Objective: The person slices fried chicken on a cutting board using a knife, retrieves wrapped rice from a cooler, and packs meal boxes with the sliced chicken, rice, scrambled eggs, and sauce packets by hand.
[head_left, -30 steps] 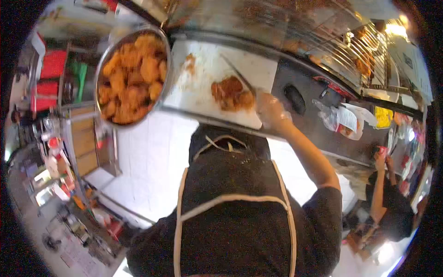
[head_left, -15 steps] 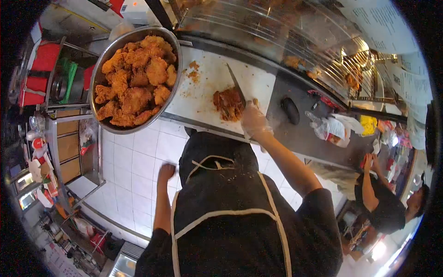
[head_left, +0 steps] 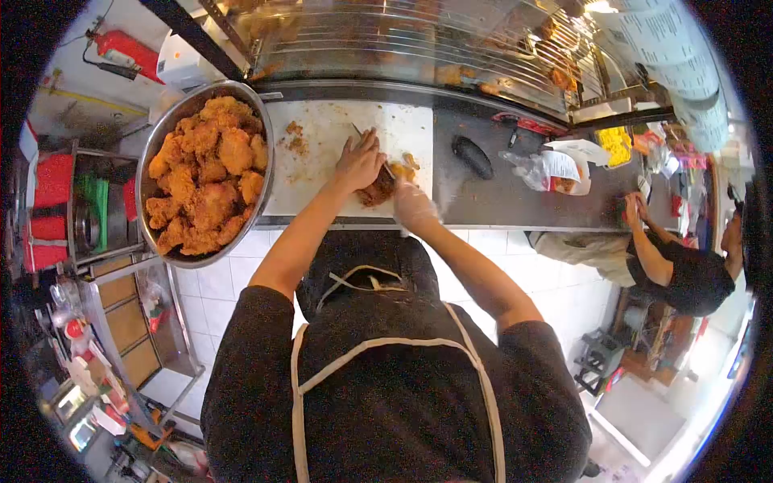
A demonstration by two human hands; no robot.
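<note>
A knife (head_left: pixel 390 171) lies across a dark brown piece of fried meat (head_left: pixel 375 194) on the white cutting board (head_left: pixel 310 181). My right hand (head_left: pixel 415 206), in a clear plastic glove, is closed around the knife's handle, which is mostly hidden. Bare and flat, my left hand (head_left: pixel 361 167) rests over the blade with its fingers stretched out; the knife's tip shows just beyond them. Beside the right hand is a small yellowish piece (head_left: pixel 406 167) that I cannot make out clearly. Brown crumbs (head_left: pixel 295 138) are scattered on the board's left part.
A large metal bowl (head_left: pixel 268 173) of fried chicken (head_left: pixel 211 165) stands left of the board. To the right are a black oblong object (head_left: pixel 472 156), a plastic bag (head_left: pixel 527 171) and a white food box (head_left: pixel 568 169). A glass display case (head_left: pixel 346 56) runs behind. A co-worker (head_left: pixel 684 270) stands at right.
My left hand has risen from beside my body onto the knife blade. The right hand still grips the knife over the meat. The view has shifted and turned slightly.
</note>
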